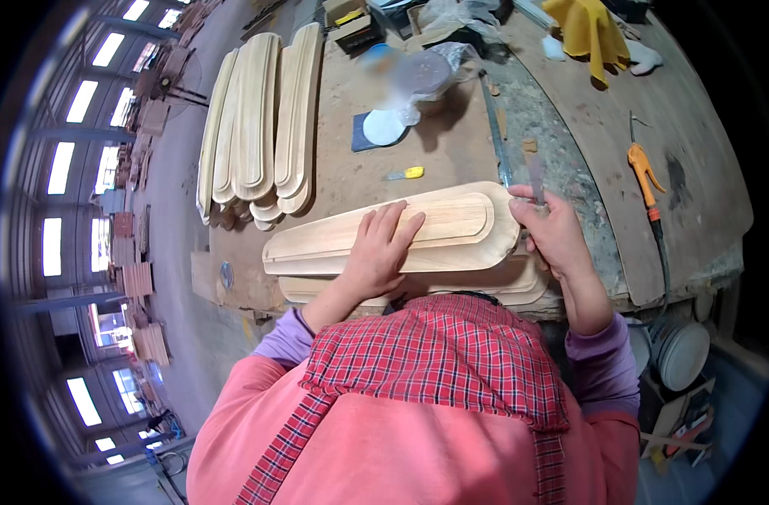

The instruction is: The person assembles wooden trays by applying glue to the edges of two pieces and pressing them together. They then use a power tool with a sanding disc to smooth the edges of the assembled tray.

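A long pale wooden panel (452, 220) with a rounded right end and a raised, grooved border lies across the bench in front of me. My left hand (383, 252) rests flat on its top face, fingers slightly spread, holding nothing. At the panel's rounded right end, my right hand (551, 229) is closed on a thin, flat grey blade (537, 181) that points away from me; its lower part is hidden in the fingers. Under the near edge of the panel, another similar wooden panel (519, 282) shows in part.
Several matching panels (254, 126) are stacked at the back left. A yellow-handled cutter (412, 172), a white round lid (384, 127) and plastic wrapping (439, 71) lie beyond my panel. At the right are an orange air blow gun (643, 172) with a hose and a yellow cloth (588, 34).
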Motion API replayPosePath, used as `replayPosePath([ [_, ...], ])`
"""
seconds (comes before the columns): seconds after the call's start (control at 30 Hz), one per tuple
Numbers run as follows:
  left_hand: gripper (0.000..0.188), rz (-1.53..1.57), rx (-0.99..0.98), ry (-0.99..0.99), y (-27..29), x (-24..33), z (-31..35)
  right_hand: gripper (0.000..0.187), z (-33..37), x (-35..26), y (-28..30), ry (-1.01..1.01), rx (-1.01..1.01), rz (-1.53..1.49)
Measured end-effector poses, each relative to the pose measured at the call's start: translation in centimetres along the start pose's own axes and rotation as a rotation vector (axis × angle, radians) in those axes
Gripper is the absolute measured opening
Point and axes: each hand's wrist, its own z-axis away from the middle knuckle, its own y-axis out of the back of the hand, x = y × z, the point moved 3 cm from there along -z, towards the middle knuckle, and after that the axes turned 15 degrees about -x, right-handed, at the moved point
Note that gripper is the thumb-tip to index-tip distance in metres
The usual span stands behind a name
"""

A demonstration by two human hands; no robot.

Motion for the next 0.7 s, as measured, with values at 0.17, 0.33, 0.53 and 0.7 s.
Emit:
replayPosePath([
  [0.17,0.095,0.350,-0.290,-0.092,6.8,-2.7,3.6,0.026,-0.9,-0.7,-5.1,0.116,-0.010,0.002],
  [0.33,0.100,0.536,-0.361,-0.151,9.4,-3.0,9.0,0.028,-0.9,-3.3,-9.5,0.013,-0.172,0.021],
  [0.53,0.097,1.018,-0.422,-0.038,6.7,-1.4,15.0,0.043,-1.6,-2.8,-13.7,-0.202,-0.394,0.202],
  [0.7,0.106,1.256,-0.263,0.029,0.8,-1.4,18.4,0.038,-4.2,0.8,-17.2,-0.170,-0.530,0.201],
])
